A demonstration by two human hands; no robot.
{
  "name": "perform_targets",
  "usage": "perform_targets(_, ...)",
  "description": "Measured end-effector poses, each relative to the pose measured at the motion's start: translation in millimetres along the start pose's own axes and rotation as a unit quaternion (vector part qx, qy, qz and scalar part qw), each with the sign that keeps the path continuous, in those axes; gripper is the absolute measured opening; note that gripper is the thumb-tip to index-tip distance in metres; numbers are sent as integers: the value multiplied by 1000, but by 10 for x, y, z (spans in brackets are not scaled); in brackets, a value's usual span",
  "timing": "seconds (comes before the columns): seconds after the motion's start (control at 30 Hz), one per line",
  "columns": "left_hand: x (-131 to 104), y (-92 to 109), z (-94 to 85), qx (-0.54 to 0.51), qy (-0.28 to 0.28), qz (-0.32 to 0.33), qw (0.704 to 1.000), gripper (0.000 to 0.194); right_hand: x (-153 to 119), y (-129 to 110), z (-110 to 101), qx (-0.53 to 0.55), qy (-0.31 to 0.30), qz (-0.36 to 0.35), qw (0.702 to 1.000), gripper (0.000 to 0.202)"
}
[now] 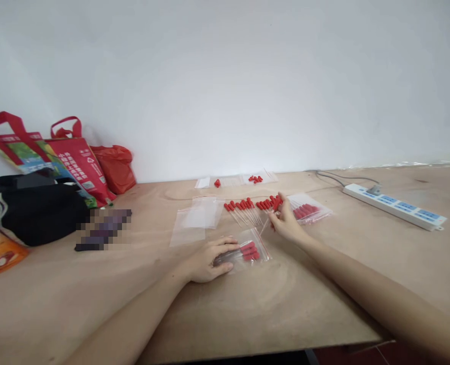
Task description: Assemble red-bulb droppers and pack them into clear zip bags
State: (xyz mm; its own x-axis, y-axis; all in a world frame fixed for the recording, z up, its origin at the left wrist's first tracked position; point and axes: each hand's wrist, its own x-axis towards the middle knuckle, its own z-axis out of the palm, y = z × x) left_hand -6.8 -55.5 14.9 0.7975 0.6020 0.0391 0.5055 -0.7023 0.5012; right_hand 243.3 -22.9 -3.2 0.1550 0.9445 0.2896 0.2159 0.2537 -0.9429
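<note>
My left hand (pixel 212 261) lies over a clear zip bag (pixel 263 248) near the table's front, its thumb and fingers gripping the bag's sides. Inside, several glass droppers show their red rubber bulbs (pixel 250 251), pointing right. My right hand (pixel 286 222) is pinched on a red-bulbed dropper (pixel 277 204) at the right end of a row; the fingers partly hide it. To its left lie several loose droppers (pixel 244 205), bulbs away from me and glass tubes toward me. Just right of that hand is another zip bag (pixel 322 213) holding several droppers.
Flat clear bags (pixel 194 218) lie left of the droppers. Along the wall are more small bags (pixel 228 181) and red bulbs (pixel 255 179). A power strip (pixel 396 205) stands right. Shopping bags (pixel 80 167), a black bag (pixel 42 208), an orange pouch (pixel 0 251) and a pixelated object (pixel 105 228) are left.
</note>
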Motion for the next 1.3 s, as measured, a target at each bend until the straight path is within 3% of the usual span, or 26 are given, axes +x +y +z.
perform_targets(0.2, -11, 1, 7, 3, 6, -16, 1000, 48, -241, 70, 96, 180, 34, 83, 980, 47)
perform_targets(0.4, -23, 25, 8, 9, 22, -31, 999, 61, -321, 6, 235, 245, -45, 166, 954, 35)
perform_targets(0.67, -23, 17, 15, 5, 22, -39, 999, 61, -344, 46, 238, 133, -130, 129, 974, 32)
perform_targets(0.83, -24, 32, 6, 5, 21, -35, 999, 61, -247, 34, 195, 30, -245, 128, 961, 26)
perform_targets(0.93, -22, 32, 0, 5, 19, -32, 999, 59, -41, -7, 117, -119, -161, 56, 978, 13)
perform_targets(1.03, -19, 24, 2, 7, 14, -30, 999, 55, 214, -20, 104, -286, -47, -1, 957, 6)
perform_targets(1.17, -17, 22, 5, 4, 20, -28, 999, 51, 459, 18, 243, -402, -38, 35, 914, 23)
perform_targets(1.3, -6, 47, -2, 9, 55, -10, 998, 39, 525, 63, 395, -427, -50, 51, 901, 22)
